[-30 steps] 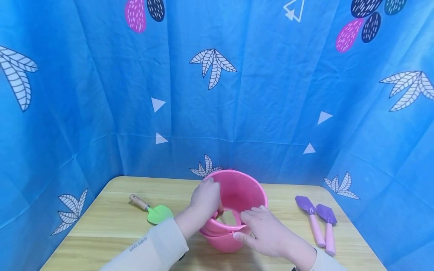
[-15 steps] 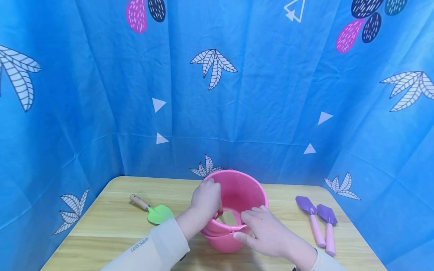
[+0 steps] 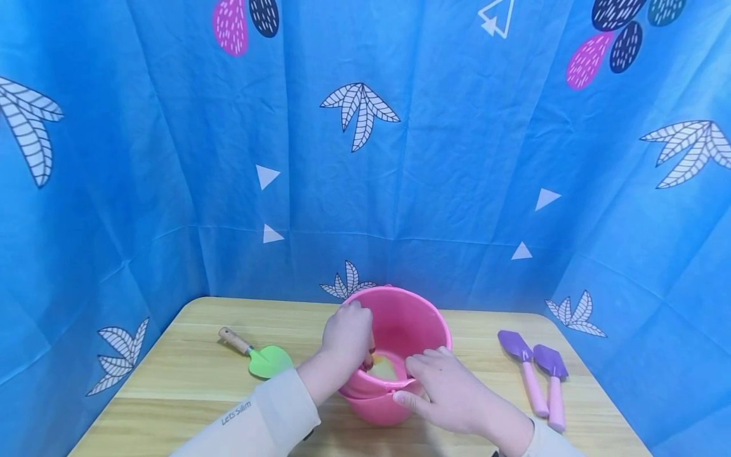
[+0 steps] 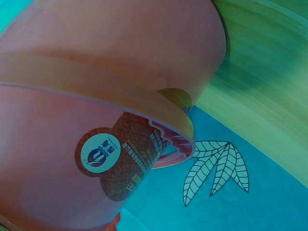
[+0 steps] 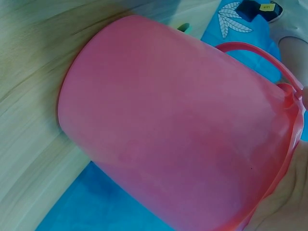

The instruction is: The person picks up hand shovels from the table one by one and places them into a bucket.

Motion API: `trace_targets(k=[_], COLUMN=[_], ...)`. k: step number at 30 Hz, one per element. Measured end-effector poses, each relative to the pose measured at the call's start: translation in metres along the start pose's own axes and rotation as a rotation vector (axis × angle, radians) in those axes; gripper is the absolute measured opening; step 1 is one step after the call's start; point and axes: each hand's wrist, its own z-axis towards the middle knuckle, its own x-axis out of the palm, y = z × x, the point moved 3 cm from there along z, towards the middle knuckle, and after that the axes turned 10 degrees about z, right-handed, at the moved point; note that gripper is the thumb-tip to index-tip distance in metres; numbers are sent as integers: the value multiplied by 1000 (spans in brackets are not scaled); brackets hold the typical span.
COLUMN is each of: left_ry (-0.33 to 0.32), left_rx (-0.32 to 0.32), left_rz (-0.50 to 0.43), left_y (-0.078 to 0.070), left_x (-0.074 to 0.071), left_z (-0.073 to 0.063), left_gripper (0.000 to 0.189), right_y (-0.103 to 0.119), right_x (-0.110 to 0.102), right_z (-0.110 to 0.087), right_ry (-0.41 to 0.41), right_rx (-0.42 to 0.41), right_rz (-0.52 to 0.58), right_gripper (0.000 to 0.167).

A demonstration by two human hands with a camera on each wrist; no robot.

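A pink bucket [image 3: 381, 411] stands at the front middle of the table. My left hand [image 3: 347, 333] reaches over its left rim, with fingers curled down inside. Deep in the bucket, at those fingertips, is a pale yellow sponge-like pad [image 3: 384, 369]; the hand partly covers it. My right hand [image 3: 442, 387] grips the bucket's front right rim, thumb outside and fingers over the edge. The left wrist view has the bucket's side close up, with a brown printed sticker [image 4: 127, 159]. At the rim in the right wrist view, the pink handle [image 5: 260, 53] curves outward.
A green trowel [image 3: 268, 362] with a wooden handle lies to the left on the wooden table [image 3: 171, 381]. Two purple-bladed toy shovels [image 3: 516, 346] with pink handles lie on the right. A blue patterned curtain [image 3: 457, 178] stands behind the table and along both sides.
Inside the bucket the pad has shifted slightly at my left fingertips, and a yellower part of it shows. My right hand and the bucket have stayed in place.
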Motion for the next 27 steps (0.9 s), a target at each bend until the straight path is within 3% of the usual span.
trace_targets(k=[11,20,27], left_ry=[24,33,2], left_rx=[3,-5,-3], left_rz=[-14,-92,-269], left_y=[1,3,6], left_x=[1,3,6], left_z=[2,3,1], left_gripper=[36,38,16], right_y=[0,0,0], right_x=[-1,-1,-1], right_z=[1,0,0], right_ry=[15,5,11], right_rx=[18,3,8], right_rz=[18,5,6], right_gripper=[38,39,37])
